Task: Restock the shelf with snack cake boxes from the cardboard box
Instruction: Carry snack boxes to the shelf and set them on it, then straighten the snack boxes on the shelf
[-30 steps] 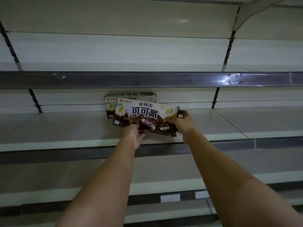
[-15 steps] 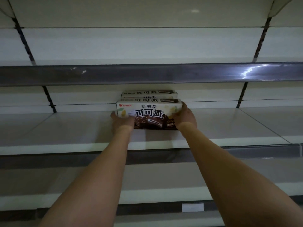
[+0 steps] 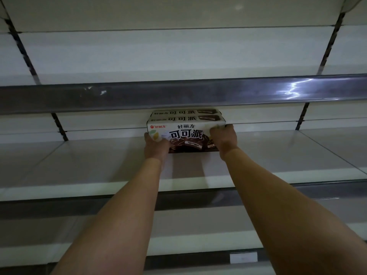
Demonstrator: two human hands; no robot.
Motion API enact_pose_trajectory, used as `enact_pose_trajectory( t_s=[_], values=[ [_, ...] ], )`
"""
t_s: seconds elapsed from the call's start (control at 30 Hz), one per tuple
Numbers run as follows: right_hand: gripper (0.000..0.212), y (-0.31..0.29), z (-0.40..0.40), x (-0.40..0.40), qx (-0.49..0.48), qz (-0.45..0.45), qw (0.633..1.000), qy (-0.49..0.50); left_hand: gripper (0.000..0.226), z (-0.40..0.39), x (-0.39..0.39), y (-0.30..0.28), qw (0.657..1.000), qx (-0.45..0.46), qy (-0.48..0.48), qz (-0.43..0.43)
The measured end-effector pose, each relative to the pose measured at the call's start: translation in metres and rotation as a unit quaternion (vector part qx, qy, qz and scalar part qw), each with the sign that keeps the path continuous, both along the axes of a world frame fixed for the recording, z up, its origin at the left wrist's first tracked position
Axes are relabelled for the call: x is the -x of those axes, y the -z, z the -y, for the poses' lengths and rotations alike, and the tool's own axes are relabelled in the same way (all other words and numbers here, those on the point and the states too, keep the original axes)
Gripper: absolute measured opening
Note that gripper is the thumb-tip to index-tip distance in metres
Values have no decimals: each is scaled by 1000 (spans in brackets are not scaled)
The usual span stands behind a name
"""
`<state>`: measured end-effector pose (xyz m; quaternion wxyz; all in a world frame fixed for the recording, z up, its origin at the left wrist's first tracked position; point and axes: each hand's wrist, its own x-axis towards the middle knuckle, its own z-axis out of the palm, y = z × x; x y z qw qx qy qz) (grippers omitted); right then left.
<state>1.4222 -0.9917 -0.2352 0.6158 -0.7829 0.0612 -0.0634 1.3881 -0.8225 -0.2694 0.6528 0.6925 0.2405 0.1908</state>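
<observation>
Since a moment ago, you have pushed the front box point(image 3: 185, 135) back against another box point(image 3: 184, 113) on the shelf point(image 3: 278, 155). Your left hand point(image 3: 155, 146) and right hand point(image 3: 224, 140) grip its ends. Two boxes placed; most shelf space remains unfilled.

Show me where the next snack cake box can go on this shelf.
Bare shelf board stretches left of the front box, and more lies right of it toward the upright. It is tight around the two boxes: the left hand and right hand flank the front one, and the rear box sits just under the upper rail.
</observation>
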Motion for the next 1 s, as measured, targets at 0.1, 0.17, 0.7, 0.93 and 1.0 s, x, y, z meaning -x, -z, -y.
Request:
enact_pose_trajectory(
  t_s=[0.1, 0.17, 0.7, 0.93, 1.0],
  values=[
    [47, 0, 0, 3, -9, -7, 1000, -17, 64, -2, 0, 0, 1000, -10, 11, -3],
    [49, 0, 4, 4, 23, -9, 999, -26, 67, -2, 2, 0, 1000, -3, 7, -10],
    [63, -14, 127, 72, 395, -55, 910, -113, 47, 115, 64, -34, 880, -427, 96, -186],
    [61, -13, 209, 110, 493, -28, 866, -84, 36, 201, 82, -51, 855, -471, 168, -137],
    [60, -12, 233, 127, 485, -39, 871, -61, 37, 225, 86, -49, 856, -467, 189, -119]
  ],
)
